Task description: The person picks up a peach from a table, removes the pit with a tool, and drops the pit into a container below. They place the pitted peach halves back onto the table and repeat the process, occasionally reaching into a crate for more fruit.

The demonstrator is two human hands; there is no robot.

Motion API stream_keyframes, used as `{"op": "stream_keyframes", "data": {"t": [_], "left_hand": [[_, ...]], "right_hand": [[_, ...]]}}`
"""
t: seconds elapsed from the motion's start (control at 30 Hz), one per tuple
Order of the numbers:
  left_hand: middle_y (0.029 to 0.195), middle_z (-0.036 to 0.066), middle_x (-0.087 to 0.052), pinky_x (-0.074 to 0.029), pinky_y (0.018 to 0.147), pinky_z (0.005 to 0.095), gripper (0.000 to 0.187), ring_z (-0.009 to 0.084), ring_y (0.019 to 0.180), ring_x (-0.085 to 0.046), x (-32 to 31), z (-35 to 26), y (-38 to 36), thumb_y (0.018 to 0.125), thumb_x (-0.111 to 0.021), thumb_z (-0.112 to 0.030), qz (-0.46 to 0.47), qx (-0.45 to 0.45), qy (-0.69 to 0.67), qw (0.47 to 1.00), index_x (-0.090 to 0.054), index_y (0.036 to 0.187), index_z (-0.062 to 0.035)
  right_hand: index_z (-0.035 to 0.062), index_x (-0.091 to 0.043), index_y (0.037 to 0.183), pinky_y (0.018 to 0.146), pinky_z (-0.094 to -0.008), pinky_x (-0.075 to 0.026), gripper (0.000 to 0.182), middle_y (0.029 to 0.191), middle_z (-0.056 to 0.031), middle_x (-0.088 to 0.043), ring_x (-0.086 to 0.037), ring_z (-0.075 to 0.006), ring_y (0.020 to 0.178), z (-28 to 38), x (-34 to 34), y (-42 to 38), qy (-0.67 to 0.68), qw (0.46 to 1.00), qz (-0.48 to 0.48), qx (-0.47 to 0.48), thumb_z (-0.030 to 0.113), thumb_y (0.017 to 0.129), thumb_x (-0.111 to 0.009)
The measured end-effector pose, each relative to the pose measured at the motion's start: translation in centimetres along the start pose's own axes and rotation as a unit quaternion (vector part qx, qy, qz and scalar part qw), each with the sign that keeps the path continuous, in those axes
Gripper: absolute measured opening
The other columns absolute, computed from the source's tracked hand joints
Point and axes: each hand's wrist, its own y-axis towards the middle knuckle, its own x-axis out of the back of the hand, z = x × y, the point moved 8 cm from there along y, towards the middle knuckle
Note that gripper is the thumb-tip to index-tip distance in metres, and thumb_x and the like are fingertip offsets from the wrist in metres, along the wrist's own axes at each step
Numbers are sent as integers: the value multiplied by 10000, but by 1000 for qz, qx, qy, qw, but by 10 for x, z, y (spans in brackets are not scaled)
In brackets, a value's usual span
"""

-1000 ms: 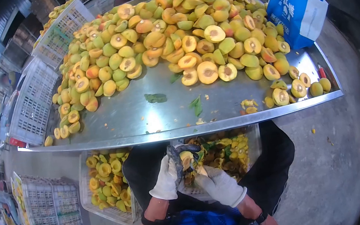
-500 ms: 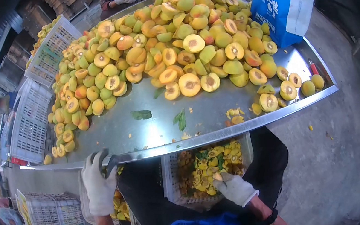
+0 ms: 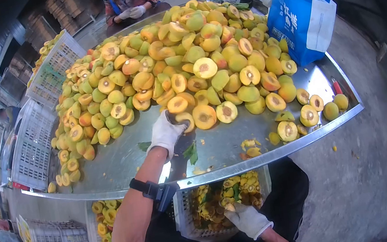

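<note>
My left hand [image 3: 164,134], in a white glove with dark fingertips, reaches over the metal table [image 3: 111,171] to the front of the fruit heap. Its thumb and fingers close around a cut peach half [image 3: 185,120] at the near edge. Beside that lies a larger peach half [image 3: 204,117] with its cut face up. My right hand [image 3: 249,220], also gloved, is held low over a crate [image 3: 183,217] of peach scraps between my knees. Its fingers are pinched together near a small pale piece, and I cannot tell what they hold.
A big heap of halved yellow peaches [image 3: 165,65] covers the table's back. A blue bag [image 3: 297,25] and a red-handled tool [image 3: 336,86] are at the right. Plastic crates [image 3: 32,145] line the left side. Another person [image 3: 131,5] sits across the table.
My left hand has moved from the table's front edge forward and right to the peach half. The right hand has shifted slightly down and left over the crate. The view has tilted slightly.
</note>
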Motion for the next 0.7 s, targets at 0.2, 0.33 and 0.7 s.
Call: {"op": "stream_keyframes", "data": {"t": [0.2, 0.33, 0.7], "left_hand": [[1082, 140, -653, -502, 881, 323, 543, 220, 1005, -641, 10, -39, -52, 756, -770, -70, -1, 35, -50, 998, -516, 1231, -4], [1227, 92, -613, -465, 980, 275, 581, 140, 1106, -583, 24, -59, -111, 802, -614, 125, 56, -31, -286, 956, -499, 1355, -8], [1156, 95, -618, -482, 941, 306, 531, 166, 1055, -601, 10, -43, -239, 998, -507, -428, 60, 54, -567, 820, -522, 1283, 19]], "right_hand": [[31, -604, 1107, 732, -455, -507, 317, 892, -235, -659, -626, -439, 840, 40, 24, -13, 105, 992, 6, -70, 303, 952, -555], [23, -615, 1022, 618, -403, -485, 222, 684, -133, -600, -600, -317, 619, 70, 35, -12, 204, 974, -73, 60, 223, 942, -565], [39, -611, 1078, 691, -471, -508, 267, 858, -254, -647, -633, -455, 856, 152, 25, -14, 120, 981, -58, 141, 271, 948, -583]]}}
